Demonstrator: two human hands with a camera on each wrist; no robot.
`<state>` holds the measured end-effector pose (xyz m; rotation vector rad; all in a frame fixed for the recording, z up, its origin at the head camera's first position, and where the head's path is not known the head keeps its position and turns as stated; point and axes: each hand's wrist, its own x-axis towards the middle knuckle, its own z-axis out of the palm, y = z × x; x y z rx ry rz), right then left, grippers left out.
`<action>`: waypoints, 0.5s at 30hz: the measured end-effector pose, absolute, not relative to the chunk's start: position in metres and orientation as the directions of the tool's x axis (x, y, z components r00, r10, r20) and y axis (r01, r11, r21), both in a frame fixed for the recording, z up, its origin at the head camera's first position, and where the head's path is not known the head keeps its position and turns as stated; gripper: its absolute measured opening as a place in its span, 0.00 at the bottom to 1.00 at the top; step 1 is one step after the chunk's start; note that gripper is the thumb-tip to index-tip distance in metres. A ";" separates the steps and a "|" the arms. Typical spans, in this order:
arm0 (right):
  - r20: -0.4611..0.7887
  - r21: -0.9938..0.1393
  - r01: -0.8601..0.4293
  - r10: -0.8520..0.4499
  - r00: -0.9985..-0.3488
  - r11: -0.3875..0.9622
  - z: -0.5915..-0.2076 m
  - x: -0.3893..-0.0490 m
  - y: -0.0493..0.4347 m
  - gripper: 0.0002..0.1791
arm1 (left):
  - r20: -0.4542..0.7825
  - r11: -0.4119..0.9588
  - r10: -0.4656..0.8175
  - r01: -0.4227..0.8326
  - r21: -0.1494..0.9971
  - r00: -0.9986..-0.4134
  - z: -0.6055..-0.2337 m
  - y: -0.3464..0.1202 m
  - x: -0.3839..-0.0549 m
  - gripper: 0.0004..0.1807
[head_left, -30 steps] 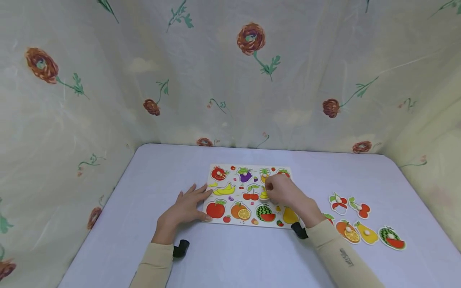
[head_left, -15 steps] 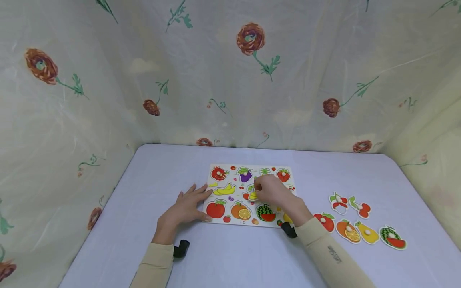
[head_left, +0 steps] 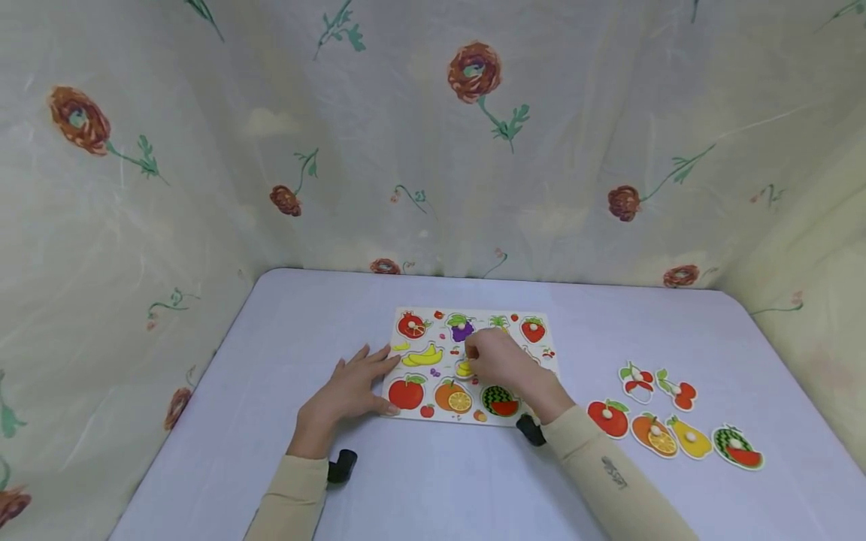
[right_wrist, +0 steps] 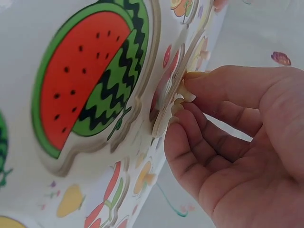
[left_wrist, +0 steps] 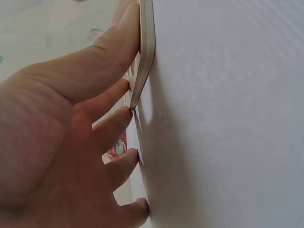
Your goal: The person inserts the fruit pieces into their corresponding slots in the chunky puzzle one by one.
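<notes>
A white wooden fruit puzzle board (head_left: 443,414) lies on the table. My left hand (head_left: 352,391) rests along its left edge, fingers spread. In the left wrist view, the thumb (left_wrist: 102,61) touches the board's edge. Over the board's middle, my right hand (head_left: 504,366) pinches a yellow banana puzzle piece (head_left: 464,369). The right wrist view shows thumb and fingertips on the small knob (right_wrist: 186,93), with the piece tilted close over the board. Knobbed pomegranate (head_left: 411,325), grape (head_left: 461,329) and strawberry (head_left: 533,329) pieces sit in the top row. The right hand hides part of the board.
Right of the board lie several loose knobbed pieces: an apple (head_left: 607,418), an orange (head_left: 654,435), a pear (head_left: 689,437), a watermelon (head_left: 739,448), cherries (head_left: 678,391) and another red-and-green fruit (head_left: 636,382). A flowered curtain (head_left: 555,173) surrounds the table's back and sides.
My right hand has moved left across the board with the banana piece, from near its right side to its middle. The strawberry and loose apple have come into fuller view. The left hand stays put.
</notes>
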<state>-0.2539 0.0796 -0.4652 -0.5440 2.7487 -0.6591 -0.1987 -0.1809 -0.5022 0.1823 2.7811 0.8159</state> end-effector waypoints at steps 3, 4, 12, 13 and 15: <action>-0.158 -0.467 -0.307 -0.420 -0.894 0.829 -0.465 -0.255 0.075 0.08 | -0.192 0.833 0.189 0.053 0.551 -0.963 -0.501 -0.182 -0.199 0.48; -0.155 -0.464 -0.310 -0.420 -0.894 0.830 -0.466 -0.256 0.073 0.08 | -0.193 0.831 0.190 0.053 0.553 -0.962 -0.501 -0.182 -0.199 0.47; -0.130 -0.474 -0.332 -0.438 -0.890 0.816 -0.470 -0.259 0.061 0.05 | -0.197 0.831 0.190 0.051 0.554 -0.962 -0.501 -0.182 -0.199 0.47; -0.131 -0.472 -0.333 -0.439 -0.889 0.816 -0.470 -0.260 0.060 0.05 | -0.197 0.831 0.191 0.051 0.554 -0.962 -0.501 -0.182 -0.198 0.47; -0.131 -0.472 -0.335 -0.441 -0.888 0.815 -0.470 -0.260 0.057 0.04 | -0.197 0.829 0.192 0.052 0.557 -0.961 -0.501 -0.183 -0.198 0.47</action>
